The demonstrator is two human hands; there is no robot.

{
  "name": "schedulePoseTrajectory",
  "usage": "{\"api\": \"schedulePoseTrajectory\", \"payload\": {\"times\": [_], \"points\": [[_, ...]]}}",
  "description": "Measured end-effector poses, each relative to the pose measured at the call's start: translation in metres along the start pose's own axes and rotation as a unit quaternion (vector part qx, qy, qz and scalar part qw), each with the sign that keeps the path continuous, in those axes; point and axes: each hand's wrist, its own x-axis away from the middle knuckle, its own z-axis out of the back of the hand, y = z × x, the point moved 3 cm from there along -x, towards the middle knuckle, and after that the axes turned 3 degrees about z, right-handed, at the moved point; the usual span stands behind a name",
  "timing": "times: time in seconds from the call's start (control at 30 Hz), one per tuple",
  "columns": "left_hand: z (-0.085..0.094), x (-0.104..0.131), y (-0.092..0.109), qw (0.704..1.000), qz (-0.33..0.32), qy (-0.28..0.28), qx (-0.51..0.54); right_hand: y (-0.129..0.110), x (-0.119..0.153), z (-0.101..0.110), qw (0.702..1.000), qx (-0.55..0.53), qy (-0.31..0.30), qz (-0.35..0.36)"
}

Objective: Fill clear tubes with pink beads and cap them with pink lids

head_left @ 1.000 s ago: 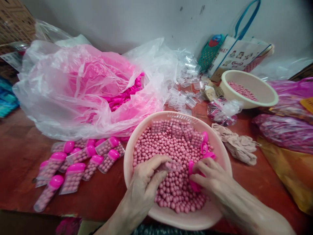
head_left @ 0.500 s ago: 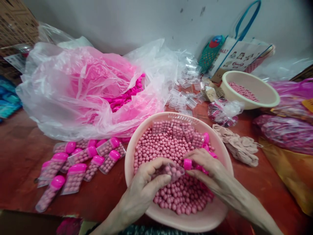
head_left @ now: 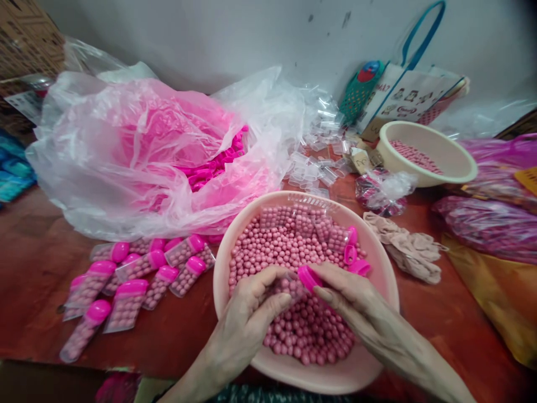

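Note:
My left hand [head_left: 251, 305] is closed around a clear plastic container [head_left: 289, 285] filled with pink beads. Between the fingertips of my right hand [head_left: 356, 296] is a bright pink cap [head_left: 308, 278], held at the container's open end; whether it touches the rim I cannot tell. Both hands are over a pale pink basin [head_left: 222, 268] of loose pink beads [head_left: 272, 246]. Filled containers without caps [head_left: 304, 221] lie on the beads at the basin's far side, and a few loose pink caps [head_left: 358, 266] rest at its right.
Several capped bead containers [head_left: 126, 305] lie on the red table [head_left: 176, 336] at left. Behind them is a large plastic bag [head_left: 84, 162] of pink caps. Empty clear containers [head_left: 314, 170], a cream bowl [head_left: 457, 162] and a beige cloth [head_left: 413, 252] are at right.
My right hand has moved left with a pink cap, bringing it to the bead-filled container. The left hand has stayed nearly in place.

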Motion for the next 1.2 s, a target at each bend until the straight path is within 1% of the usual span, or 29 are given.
{"api": "schedulePoseTrajectory", "payload": {"times": [0.13,0.2,0.23,0.3,0.4,0.47,0.53,0.67,0.73,0.87,1.03,1.1,1.2], "points": [[0.000,0.000,-0.001,1.000,0.006,-0.004,0.008,-0.009,-0.007,0.003,1.000,-0.025,0.003,0.004],[0.001,0.000,-0.001,1.000,0.010,0.006,0.019,-0.015,-0.015,0.006,0.998,-0.052,0.025,0.021],[0.001,0.000,-0.001,1.000,0.011,0.011,0.022,-0.018,-0.018,0.007,0.997,-0.056,0.044,0.042],[0.002,0.000,0.000,0.999,0.011,0.010,0.033,-0.024,-0.022,0.007,0.993,-0.028,0.075,0.088],[0.001,0.000,0.002,0.998,0.016,-0.010,0.064,-0.027,-0.017,0.003,0.981,0.070,0.100,0.151],[0.001,0.001,0.003,0.996,0.021,-0.013,0.087,-0.028,-0.011,0.000,0.974,0.109,0.093,0.176],[0.001,0.001,0.004,0.994,0.024,-0.012,0.109,-0.028,-0.005,-0.004,0.973,0.110,0.072,0.190],[0.000,0.000,0.005,0.990,0.028,-0.017,0.135,-0.030,-0.004,-0.004,0.981,0.063,0.049,0.175],[-0.001,-0.001,0.005,0.989,0.029,-0.021,0.145,-0.034,-0.008,-0.002,0.986,0.027,0.054,0.157],[-0.004,-0.001,0.007,0.989,0.025,-0.030,0.145,-0.043,-0.014,-0.001,0.983,-0.031,0.118,0.139],[-0.003,0.000,0.009,0.997,0.001,0.005,0.079,-0.046,-0.016,-0.013,0.977,-0.061,0.175,0.106],[-0.002,0.000,0.009,0.997,-0.008,0.012,0.078,-0.047,-0.016,-0.016,0.973,-0.062,0.192,0.108],[-0.002,0.000,0.007,0.997,-0.024,0.021,0.072,-0.048,-0.020,-0.015,0.970,-0.067,0.199,0.119]]}}
